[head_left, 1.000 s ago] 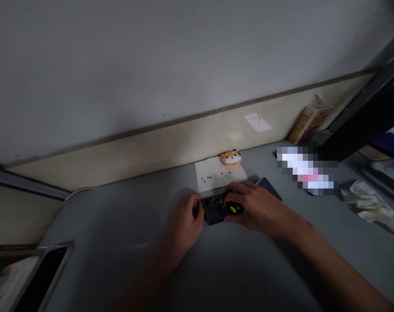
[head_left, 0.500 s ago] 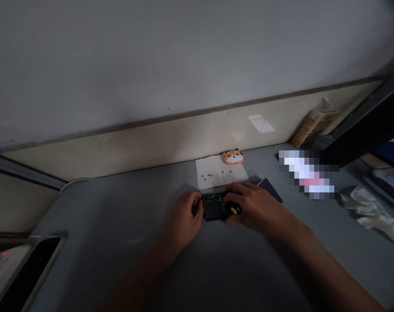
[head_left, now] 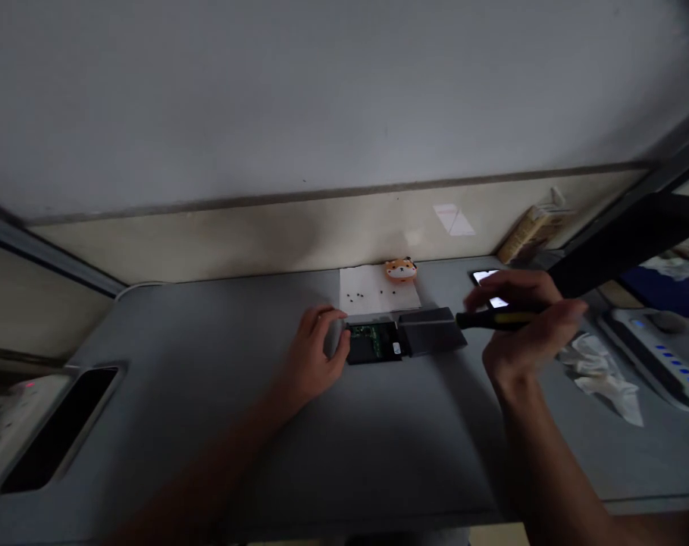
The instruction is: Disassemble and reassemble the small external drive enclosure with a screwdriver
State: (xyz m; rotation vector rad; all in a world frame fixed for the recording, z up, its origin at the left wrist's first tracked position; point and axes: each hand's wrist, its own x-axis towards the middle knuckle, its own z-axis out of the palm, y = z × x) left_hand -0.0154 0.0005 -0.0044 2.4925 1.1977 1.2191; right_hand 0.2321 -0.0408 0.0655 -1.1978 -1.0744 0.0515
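A small black device with a green circuit board [head_left: 374, 343] lies open on the grey desk [head_left: 208, 379]. My left hand [head_left: 313, 355] rests against its left edge, fingers curled on the casing. Right of the board lies a dark grey cover plate [head_left: 432, 331]. My right hand [head_left: 529, 326] is lifted to the right of the plate, closed around a black and yellow screwdriver [head_left: 492, 319] whose tip points left toward the plate. Behind the device lies a white paper sheet [head_left: 378, 290] with several tiny dark screws on it.
An orange animal-shaped trinket [head_left: 401, 268] sits at the wall behind the paper. A lit phone [head_left: 488, 287] lies behind my right hand, a crumpled white cloth [head_left: 599, 368] to its right, a tan carton [head_left: 530, 231] at the wall. A dark screen [head_left: 57, 432] lies far left.
My right hand lifted off the device and moved right with the screwdriver, uncovering the board and the grey plate. My left hand stayed at the device's left edge. The view tilted.
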